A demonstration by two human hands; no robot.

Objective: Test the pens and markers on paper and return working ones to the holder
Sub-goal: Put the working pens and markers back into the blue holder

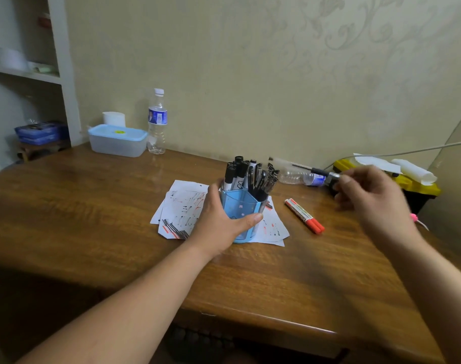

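By the wall at the far left of the bench [92,219], a lidded plastic box [117,140] and an upright water bottle [157,122] are standing. Your left hand [218,219] is curling round the blue holder [239,206], which is sitting on scribbled paper sheets [179,214] and carrying dark pens and markers [250,177]. Just to its right, two red markers [304,216] are lying side by side. Your right hand [368,193], blurred, is pinching a clear-barrelled pen [297,166] in the air, its far end near the holder's pens.
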